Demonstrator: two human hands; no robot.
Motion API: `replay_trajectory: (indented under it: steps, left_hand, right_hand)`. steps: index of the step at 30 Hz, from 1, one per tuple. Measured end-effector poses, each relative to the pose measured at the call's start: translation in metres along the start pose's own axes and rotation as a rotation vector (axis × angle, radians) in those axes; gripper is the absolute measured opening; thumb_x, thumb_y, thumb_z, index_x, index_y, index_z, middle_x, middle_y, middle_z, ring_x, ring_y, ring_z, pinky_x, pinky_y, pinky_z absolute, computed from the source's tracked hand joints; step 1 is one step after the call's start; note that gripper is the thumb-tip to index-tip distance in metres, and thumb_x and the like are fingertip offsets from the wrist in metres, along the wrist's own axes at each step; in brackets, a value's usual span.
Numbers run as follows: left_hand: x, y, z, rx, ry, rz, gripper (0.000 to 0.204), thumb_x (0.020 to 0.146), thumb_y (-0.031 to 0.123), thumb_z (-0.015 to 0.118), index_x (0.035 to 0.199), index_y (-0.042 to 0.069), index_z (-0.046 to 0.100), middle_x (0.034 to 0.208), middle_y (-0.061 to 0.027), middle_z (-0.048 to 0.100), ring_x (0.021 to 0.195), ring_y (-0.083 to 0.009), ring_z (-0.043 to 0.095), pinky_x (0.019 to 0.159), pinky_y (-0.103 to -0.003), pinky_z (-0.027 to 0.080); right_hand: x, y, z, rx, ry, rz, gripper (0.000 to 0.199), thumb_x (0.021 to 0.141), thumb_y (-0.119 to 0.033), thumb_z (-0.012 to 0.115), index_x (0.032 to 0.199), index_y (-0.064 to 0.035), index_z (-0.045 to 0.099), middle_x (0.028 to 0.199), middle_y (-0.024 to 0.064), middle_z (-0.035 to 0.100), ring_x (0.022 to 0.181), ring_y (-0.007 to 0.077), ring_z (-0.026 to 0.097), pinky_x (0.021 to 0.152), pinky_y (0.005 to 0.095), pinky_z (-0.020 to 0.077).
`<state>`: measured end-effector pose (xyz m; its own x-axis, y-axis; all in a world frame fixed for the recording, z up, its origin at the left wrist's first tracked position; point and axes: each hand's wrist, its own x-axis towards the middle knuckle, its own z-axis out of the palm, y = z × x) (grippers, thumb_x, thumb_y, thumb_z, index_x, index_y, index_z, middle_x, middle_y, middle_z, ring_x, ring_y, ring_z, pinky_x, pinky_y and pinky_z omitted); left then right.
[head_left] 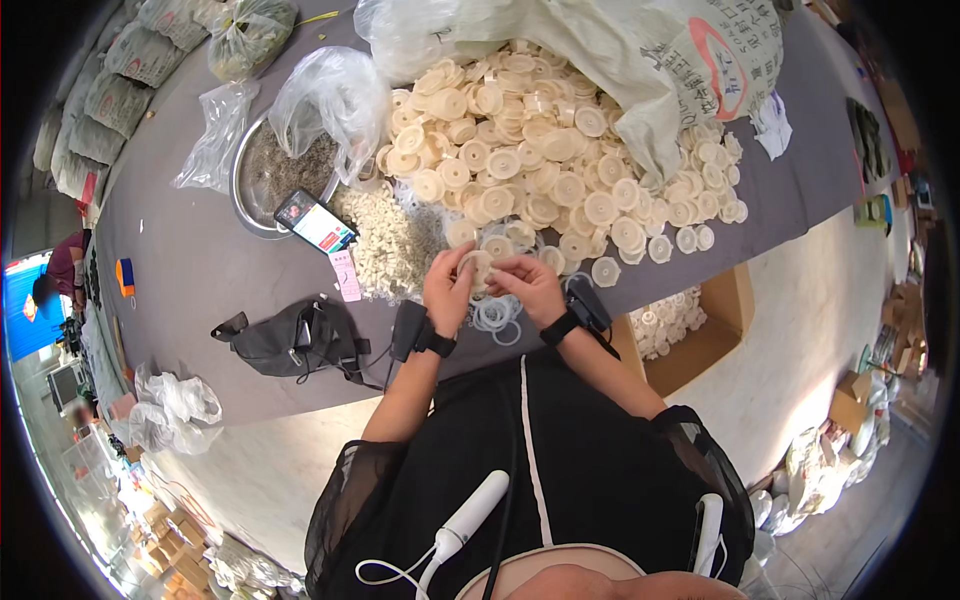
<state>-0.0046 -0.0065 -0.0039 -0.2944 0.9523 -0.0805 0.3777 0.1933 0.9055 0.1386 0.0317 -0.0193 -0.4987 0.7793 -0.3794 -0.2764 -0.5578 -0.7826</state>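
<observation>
Near the table's front edge, my left hand (448, 292) and my right hand (536, 288) meet around a cream plastic disc (479, 266). Fingers of the left hand pinch its left side, while those of the right close on its right side. Whether a smaller part is also between the fingers cannot be made out. Just below my hands lies a loose bunch of translucent rings (495, 316). A large heap of similar cream discs (520, 130) spreads beyond them. Left of it sits a pile of small whitish parts (385, 245).
A woven sack (640, 60) lies over the heap's far side. Leftward are a metal bowl (240, 200) of small parts, plastic bags, a phone (318, 222), a pink slip (345, 275) and a black bag (295, 340). A cardboard box (735, 310) with white pieces stands below the table's right edge.
</observation>
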Motion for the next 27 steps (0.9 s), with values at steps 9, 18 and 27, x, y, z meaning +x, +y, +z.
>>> replay_trajectory:
  steps: [9, 18, 27]
  left_hand:
    - [-0.011, 0.002, 0.002, -0.539, 0.005, -0.266, 0.026, 0.080, 0.005, 0.050, 0.105, 0.001, 0.055, 0.085, -0.0019, 0.057, 0.070, -0.0042, 0.049, 0.060, -0.017, 0.040]
    - [-0.022, -0.002, 0.006, -0.562, 0.022, -0.242, 0.027, 0.080, 0.002, 0.050, 0.106, -0.001, 0.054, 0.087, -0.0018, 0.057, 0.073, -0.0046, 0.051, 0.064, -0.018, 0.041]
    - [-0.028, 0.010, -0.001, -0.649, -0.023, -0.250, 0.026, 0.081, 0.005, 0.050, 0.107, 0.000, 0.053, 0.092, -0.0044, 0.058, 0.076, -0.0067, 0.054, 0.065, -0.018, 0.043]
  right_hand:
    - [-0.005, 0.007, 0.008, -0.048, 0.027, 0.027, 0.016, 0.078, -0.003, 0.054, 0.093, 0.0033, 0.054, 0.080, 0.0103, 0.061, 0.068, 0.0140, 0.060, 0.060, 0.0224, 0.0492]
    - [-0.007, 0.012, 0.003, -0.313, 0.072, 0.007, 0.023, 0.071, -0.007, 0.063, 0.092, 0.0001, 0.055, 0.079, 0.0068, 0.061, 0.067, 0.0091, 0.058, 0.053, 0.0174, 0.0434]
    - [-0.001, 0.008, -0.001, -0.241, 0.023, -0.053, 0.030, 0.067, -0.009, 0.068, 0.090, -0.0016, 0.052, 0.081, 0.0037, 0.058, 0.072, 0.0065, 0.055, 0.060, 0.0180, 0.0442]
